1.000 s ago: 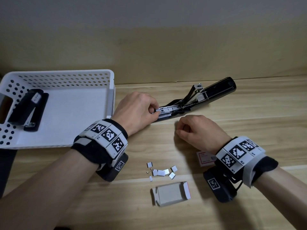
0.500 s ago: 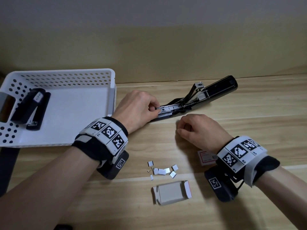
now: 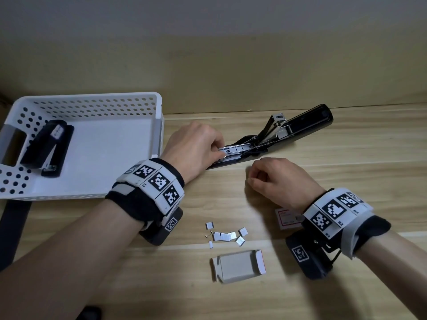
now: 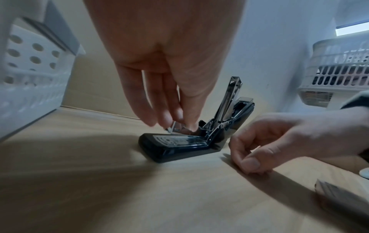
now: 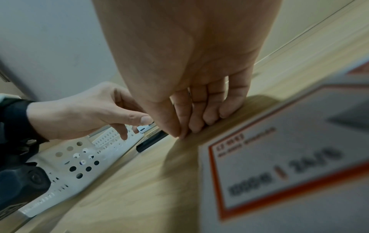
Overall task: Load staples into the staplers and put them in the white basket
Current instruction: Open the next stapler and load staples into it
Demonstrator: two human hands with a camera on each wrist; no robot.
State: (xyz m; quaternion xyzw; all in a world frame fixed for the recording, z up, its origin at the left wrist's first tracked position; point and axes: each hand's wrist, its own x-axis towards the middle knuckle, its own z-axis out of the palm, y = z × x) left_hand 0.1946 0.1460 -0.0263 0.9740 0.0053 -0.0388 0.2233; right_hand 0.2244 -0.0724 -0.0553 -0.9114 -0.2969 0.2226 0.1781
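An open black stapler lies on the wooden table, its top swung back and its metal rail bared. My left hand pinches the silvery front end of that rail between thumb and fingers. I cannot tell if a staple strip is in the pinch. My right hand rests on the table just in front of the stapler, fingers curled, nothing seen in it. The white basket stands at the left, with a closed black stapler lying inside.
Loose staple strips lie between my wrists, with an open empty carton nearer me. A red-bordered staple box sits under my right wrist. The wall runs close behind the stapler. A grey slatted basket stands far right.
Nothing has plainly moved: my left fingers stay on the rail's front end and my right hand stays curled on the table.
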